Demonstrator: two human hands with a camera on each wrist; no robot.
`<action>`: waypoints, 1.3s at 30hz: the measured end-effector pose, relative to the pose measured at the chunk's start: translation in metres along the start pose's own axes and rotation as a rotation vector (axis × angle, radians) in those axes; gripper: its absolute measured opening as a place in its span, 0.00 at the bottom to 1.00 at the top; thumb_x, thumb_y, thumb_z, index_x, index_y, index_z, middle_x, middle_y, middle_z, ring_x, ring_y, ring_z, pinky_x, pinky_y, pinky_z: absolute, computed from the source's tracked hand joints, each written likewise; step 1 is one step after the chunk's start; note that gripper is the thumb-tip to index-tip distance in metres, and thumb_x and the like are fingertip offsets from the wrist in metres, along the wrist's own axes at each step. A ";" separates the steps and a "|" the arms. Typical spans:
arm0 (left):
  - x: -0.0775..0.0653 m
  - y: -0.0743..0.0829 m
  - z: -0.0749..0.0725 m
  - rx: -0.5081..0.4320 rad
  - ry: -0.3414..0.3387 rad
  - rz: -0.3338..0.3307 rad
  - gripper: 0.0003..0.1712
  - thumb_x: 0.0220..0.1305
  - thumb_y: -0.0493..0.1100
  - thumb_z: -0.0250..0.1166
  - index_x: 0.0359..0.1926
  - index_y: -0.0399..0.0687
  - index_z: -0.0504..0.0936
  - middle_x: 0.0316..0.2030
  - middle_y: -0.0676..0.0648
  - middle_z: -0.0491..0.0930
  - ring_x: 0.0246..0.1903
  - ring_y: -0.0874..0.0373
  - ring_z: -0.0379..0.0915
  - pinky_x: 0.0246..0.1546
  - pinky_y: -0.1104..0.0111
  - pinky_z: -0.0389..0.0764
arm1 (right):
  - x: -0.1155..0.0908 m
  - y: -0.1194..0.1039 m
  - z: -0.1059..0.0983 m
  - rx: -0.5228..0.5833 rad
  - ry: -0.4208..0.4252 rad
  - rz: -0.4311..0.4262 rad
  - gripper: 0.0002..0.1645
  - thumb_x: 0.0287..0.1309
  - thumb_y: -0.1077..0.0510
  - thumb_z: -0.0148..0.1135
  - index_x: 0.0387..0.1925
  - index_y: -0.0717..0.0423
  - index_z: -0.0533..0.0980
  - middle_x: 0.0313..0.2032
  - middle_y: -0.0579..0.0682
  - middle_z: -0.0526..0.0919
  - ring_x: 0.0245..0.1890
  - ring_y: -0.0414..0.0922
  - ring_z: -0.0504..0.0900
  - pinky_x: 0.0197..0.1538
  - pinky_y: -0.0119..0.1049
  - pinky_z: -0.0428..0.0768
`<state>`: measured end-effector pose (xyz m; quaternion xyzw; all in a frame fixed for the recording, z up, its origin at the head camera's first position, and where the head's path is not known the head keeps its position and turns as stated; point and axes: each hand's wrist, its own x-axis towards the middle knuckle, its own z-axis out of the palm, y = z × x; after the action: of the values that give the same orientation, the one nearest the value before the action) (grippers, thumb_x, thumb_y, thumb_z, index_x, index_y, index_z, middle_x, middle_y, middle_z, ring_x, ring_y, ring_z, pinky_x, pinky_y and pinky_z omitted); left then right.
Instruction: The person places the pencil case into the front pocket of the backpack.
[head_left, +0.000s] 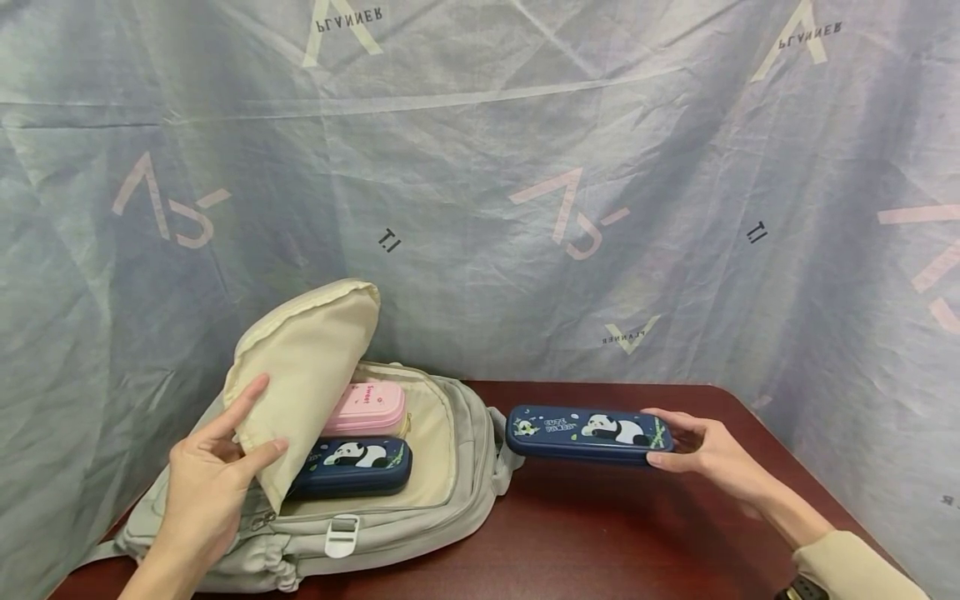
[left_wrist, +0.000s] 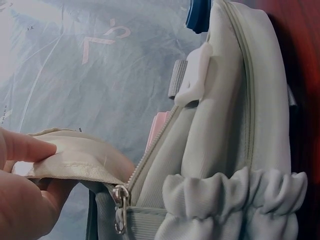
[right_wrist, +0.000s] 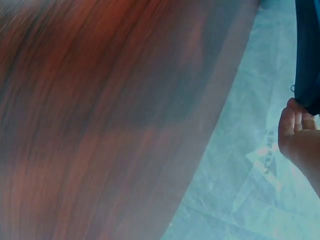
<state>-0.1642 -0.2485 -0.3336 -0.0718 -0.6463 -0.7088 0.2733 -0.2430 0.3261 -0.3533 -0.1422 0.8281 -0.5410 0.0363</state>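
Observation:
In the head view my left hand (head_left: 213,475) pinches the cream-lined flap (head_left: 311,375) of a pale grey backpack (head_left: 397,542) and holds it raised. The left wrist view shows thumb and fingers on either side of the flap's edge (left_wrist: 75,165). Inside the backpack lie a navy panda pencil case (head_left: 356,467), partly covered by the flap, and a pink pencil case (head_left: 367,408) behind it. To the right, my right hand (head_left: 705,450) grips one end of another navy panda pencil case (head_left: 585,433), held level above the table, its other end near the backpack's side.
The backpack lies on a dark red wooden table (head_left: 600,533). A grey printed cloth (head_left: 480,192) hangs behind and along both sides. A white buckle (head_left: 342,536) and a zipper pull (head_left: 262,521) sit on the backpack's near side.

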 end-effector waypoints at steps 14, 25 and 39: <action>-0.001 0.000 0.001 -0.012 0.008 0.031 0.45 0.56 0.13 0.68 0.73 0.43 0.76 0.71 0.56 0.74 0.46 0.70 0.82 0.42 0.77 0.83 | 0.010 -0.026 0.036 0.075 -0.058 -0.027 0.45 0.63 0.59 0.75 0.77 0.62 0.66 0.64 0.63 0.76 0.52 0.53 0.83 0.50 0.43 0.84; -0.003 0.001 0.002 -0.032 0.017 0.040 0.45 0.55 0.12 0.67 0.72 0.43 0.77 0.71 0.55 0.75 0.42 0.69 0.83 0.41 0.76 0.83 | 0.021 -0.040 0.067 0.119 -0.058 -0.020 0.45 0.60 0.58 0.78 0.75 0.61 0.69 0.66 0.63 0.73 0.52 0.54 0.83 0.50 0.42 0.84; -0.001 0.003 0.003 0.010 0.051 0.004 0.44 0.56 0.14 0.68 0.71 0.47 0.79 0.69 0.57 0.76 0.24 0.72 0.74 0.40 0.78 0.82 | 0.035 -0.056 0.107 0.174 -0.114 -0.061 0.43 0.59 0.60 0.78 0.74 0.64 0.71 0.67 0.64 0.72 0.53 0.52 0.85 0.51 0.39 0.84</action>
<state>-0.1621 -0.2457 -0.3311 -0.0537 -0.6426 -0.7065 0.2916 -0.2424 0.2004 -0.3434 -0.1941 0.7698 -0.6029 0.0793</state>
